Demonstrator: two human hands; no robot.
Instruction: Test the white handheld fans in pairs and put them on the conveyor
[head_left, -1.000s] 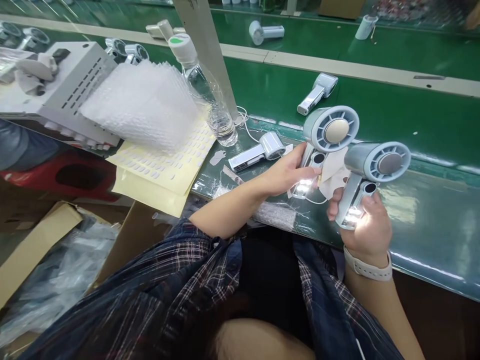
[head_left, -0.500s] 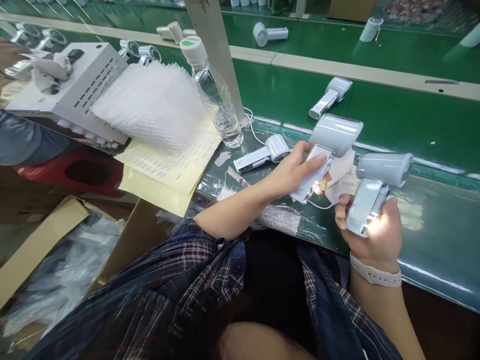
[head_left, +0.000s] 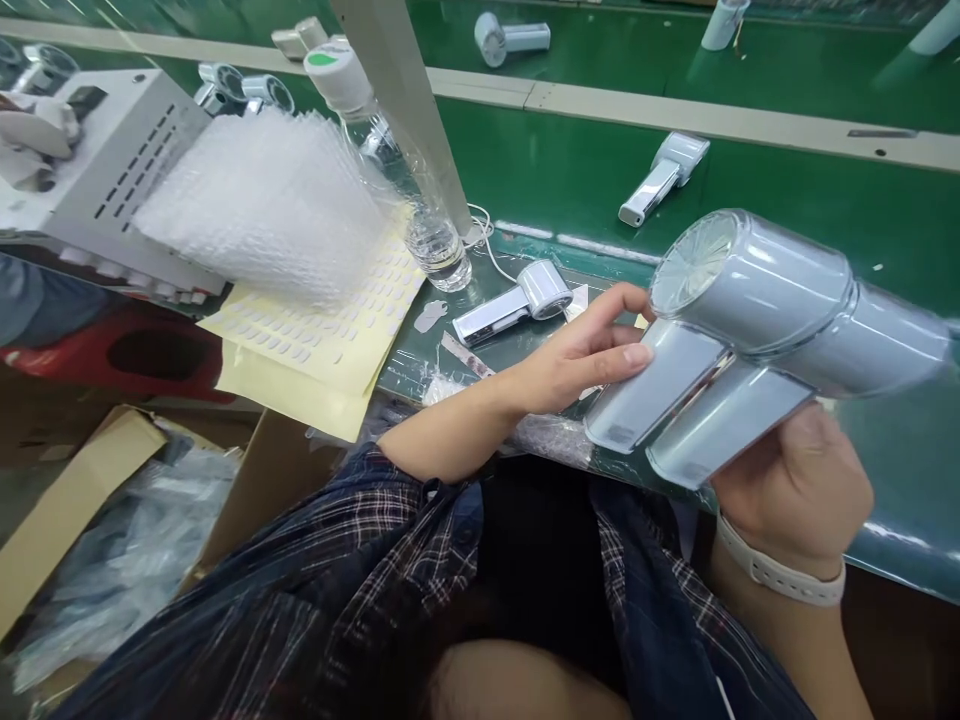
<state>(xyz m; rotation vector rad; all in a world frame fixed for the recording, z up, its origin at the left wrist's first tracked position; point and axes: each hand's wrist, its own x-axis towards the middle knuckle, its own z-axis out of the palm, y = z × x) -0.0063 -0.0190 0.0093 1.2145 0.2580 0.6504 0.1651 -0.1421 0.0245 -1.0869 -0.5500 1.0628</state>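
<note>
Two slick-looking handles (head_left: pixel 652 385), probably light, suit my grip above the bench (head_left: pixel 911 480): left hand (head_left: pixel 570 368) pinching the left fan (head_left: pixel 757 290), right hand (head_left: pixel 802 490), fingers mostly hidden, clasped on the right fan (head_left: pixel 862 345).

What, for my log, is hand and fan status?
Left hand at left fan, grip unclear. Right hand holding right fan. Fans side by side. Another fan near bottle.

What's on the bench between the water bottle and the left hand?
Head view: a pale-blue handheld fan, lying down, plus a white scrap nearer the left hand.
</note>
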